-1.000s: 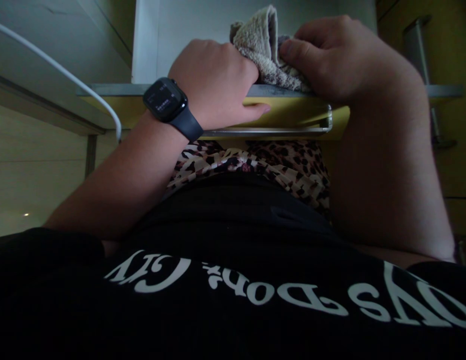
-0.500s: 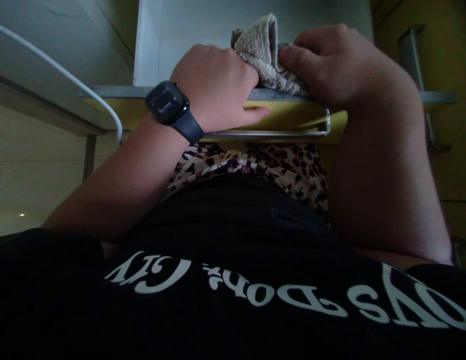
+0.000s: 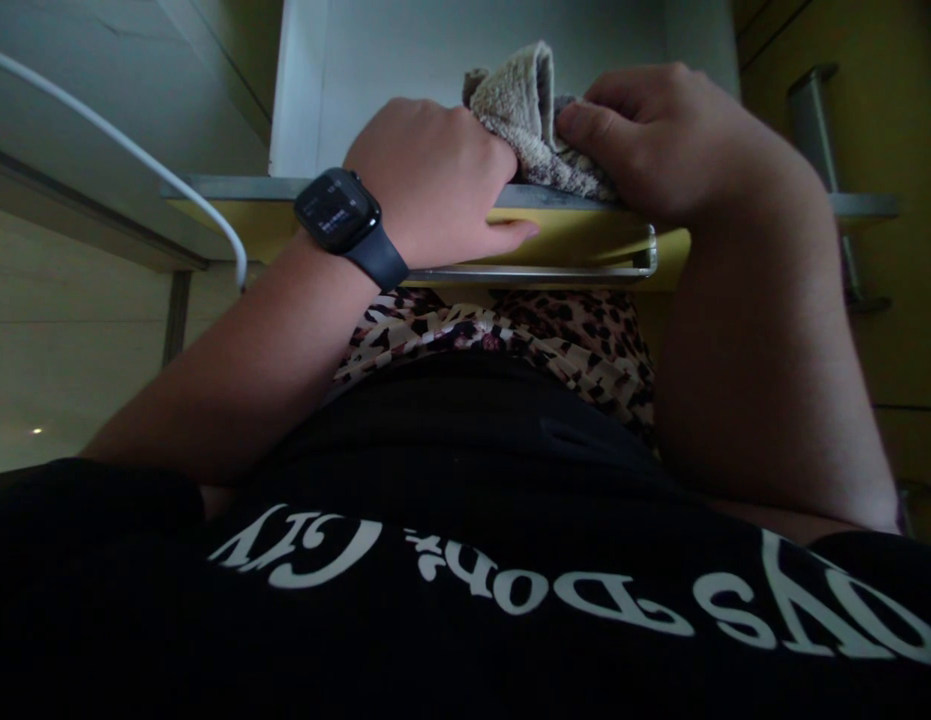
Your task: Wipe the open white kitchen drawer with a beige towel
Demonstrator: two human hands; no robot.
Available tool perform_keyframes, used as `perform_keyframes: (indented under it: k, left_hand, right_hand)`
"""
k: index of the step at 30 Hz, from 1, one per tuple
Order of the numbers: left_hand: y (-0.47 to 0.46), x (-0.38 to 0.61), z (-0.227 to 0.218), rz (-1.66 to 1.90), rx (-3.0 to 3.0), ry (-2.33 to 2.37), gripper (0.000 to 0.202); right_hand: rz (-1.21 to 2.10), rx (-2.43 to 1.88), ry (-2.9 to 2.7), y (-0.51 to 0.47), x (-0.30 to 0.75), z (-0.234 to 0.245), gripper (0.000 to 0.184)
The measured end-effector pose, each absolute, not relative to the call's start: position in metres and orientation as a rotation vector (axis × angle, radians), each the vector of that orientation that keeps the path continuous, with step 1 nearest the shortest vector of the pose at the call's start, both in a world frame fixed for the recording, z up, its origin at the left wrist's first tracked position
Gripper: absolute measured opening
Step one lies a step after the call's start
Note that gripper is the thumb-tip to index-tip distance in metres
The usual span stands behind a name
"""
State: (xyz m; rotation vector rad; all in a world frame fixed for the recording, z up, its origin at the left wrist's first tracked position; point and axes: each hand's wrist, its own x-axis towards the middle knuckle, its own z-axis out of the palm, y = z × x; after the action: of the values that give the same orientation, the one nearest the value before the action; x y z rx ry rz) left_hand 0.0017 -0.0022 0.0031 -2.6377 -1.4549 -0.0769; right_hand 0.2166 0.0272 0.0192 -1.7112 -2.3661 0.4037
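Observation:
Before me is a pulled-out drawer [image 3: 405, 60] with a pale inside and a yellow front. My left hand [image 3: 435, 180], with a dark watch on its wrist, is hooked over the drawer's front edge. Its thumb lies outside on the yellow face, while the fingers reach inside, partly hidden. A bunched beige terry cloth [image 3: 521, 100] rests against that edge, right beside the left knuckles. My right hand [image 3: 645, 140] is closed on the cloth's right side, thumb on top; its other fingertips are out of sight.
A metal bar handle [image 3: 570, 271] runs along the drawer front, close to my body. At the left, a white cable [image 3: 120, 135] hangs in a curve. Yellow cabinet fronts with another upright handle [image 3: 817, 120] stand at the right.
The whole view has shifted slightly, so drawer, hands and cloth appear a little lower. Both hands keep the same hold, and the cloth stays at the drawer's edge.

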Motion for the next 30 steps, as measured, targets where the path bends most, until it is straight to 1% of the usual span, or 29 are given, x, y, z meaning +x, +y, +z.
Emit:
perform_keyframes:
  k: [7, 12, 30]
  left_hand:
    - [-0.0028, 0.002, 0.0037, -0.055, -2.634, -1.477, 0.077]
    - [-0.0039, 0.0021, 0.0036, -0.066, -2.631, -1.503, 0.073]
    - [-0.0036, 0.0015, 0.0038, -0.078, -2.64, -1.454, 0.076]
  right_hand:
    - [0.409, -1.74, -2.344, 0.0279, 0.2168, 0.0202, 0.044]
    - [0.391, -1.717, -2.36, 0.0275, 0.2165, 0.0206, 0.04]
    - [0.4, -1.714, -2.356, 0.0268, 0.2166, 0.0201, 0.043]
